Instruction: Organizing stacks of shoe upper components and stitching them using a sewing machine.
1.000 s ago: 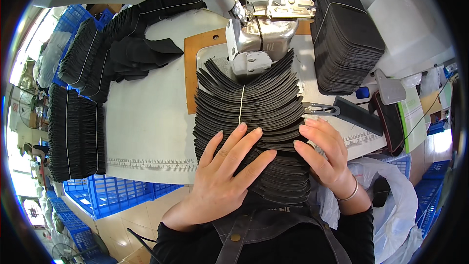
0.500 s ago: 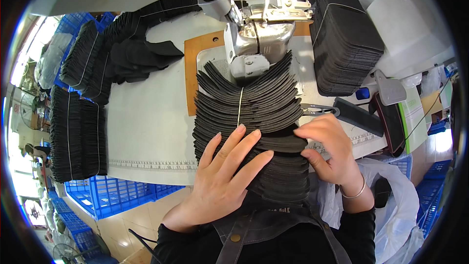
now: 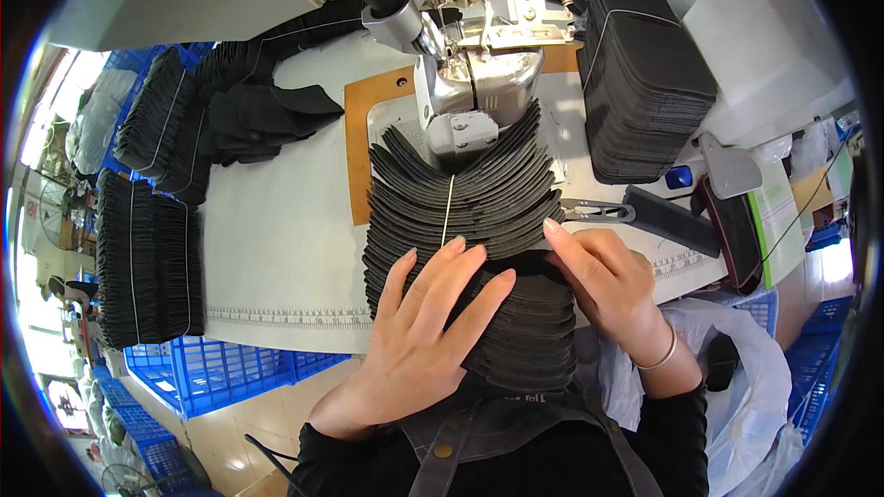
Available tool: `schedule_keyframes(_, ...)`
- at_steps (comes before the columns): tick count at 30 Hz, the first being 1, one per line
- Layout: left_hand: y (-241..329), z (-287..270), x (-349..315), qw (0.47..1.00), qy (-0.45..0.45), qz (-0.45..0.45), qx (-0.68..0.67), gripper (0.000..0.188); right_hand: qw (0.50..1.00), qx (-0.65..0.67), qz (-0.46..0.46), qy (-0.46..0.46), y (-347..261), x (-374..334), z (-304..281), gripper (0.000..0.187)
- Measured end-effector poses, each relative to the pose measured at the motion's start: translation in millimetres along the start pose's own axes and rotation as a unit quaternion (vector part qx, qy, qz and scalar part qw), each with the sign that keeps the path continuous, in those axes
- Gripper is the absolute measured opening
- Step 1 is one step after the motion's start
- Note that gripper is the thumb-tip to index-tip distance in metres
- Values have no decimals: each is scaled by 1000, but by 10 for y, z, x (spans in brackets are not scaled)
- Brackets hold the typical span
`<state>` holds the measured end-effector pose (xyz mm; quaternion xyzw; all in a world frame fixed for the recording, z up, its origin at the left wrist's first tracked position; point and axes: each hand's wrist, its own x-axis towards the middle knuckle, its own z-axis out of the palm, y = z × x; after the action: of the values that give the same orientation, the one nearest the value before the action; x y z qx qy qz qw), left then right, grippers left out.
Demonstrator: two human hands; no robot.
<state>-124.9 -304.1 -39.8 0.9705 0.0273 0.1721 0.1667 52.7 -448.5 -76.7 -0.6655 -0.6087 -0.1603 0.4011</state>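
Two bare hands show, the left hand (image 3: 419, 331) and the right hand (image 3: 608, 285). One grey metal sewing machine (image 3: 474, 83) stands on the one white table (image 3: 276, 248). One fanned pile of curved black fabric pieces (image 3: 460, 212) is tied by one white string (image 3: 447, 212). One tall black stack (image 3: 645, 83) stands at right, and two black tied bundles (image 3: 147, 258) at left. One pair of scissors (image 3: 599, 213) lies beside the pile.

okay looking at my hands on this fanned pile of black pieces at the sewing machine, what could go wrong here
The fanned stack of black pieces overhangs the table edge toward your lap; it could slide off if the left hand lifts. The scissors lie just beyond your right hand and might snag or nick it.
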Motion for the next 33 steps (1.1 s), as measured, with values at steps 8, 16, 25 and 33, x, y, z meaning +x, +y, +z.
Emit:
schedule_keyframes(8,-62,51,8,999,6,19,31,62,989,-117,-82,44,29,14,1,48)
schedule_keyframes(16,-76,71,4,999,8,27,44,55,995,-58,-78,39,77,26,48,23)
schedule_keyframes(25,-72,56,5,999,0,25,46,56,992,-76,-84,59,53,-1,69,27)
schedule_keyframes(33,-7,20,35,1000,-1,4,17,60,995,-14,-74,59,95,-20,89,27)
